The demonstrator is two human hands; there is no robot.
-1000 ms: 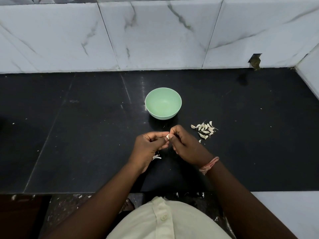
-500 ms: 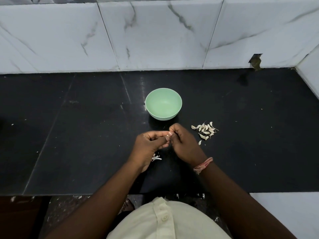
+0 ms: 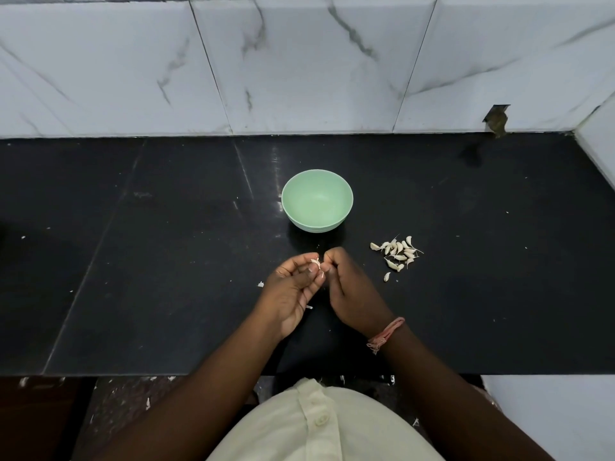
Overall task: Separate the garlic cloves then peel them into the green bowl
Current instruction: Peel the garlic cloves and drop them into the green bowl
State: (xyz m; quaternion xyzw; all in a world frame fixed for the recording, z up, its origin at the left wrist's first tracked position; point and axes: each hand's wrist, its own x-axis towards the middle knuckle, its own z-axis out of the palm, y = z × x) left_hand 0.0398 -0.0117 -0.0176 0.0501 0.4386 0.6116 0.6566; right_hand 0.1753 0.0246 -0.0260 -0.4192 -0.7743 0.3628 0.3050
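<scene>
Garlic clove, papery, pinched by both hands.

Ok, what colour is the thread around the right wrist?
Pinkish-orange thread, seen in the head view.

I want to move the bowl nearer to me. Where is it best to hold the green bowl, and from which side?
Probably take the green bowl by its near rim, thumb inside and fingers outside. It stands upright and open, looks empty, has no handle, and both hands work just in front of it. Coming from the near side keeps clear of the garlic cloves at its right.
</scene>
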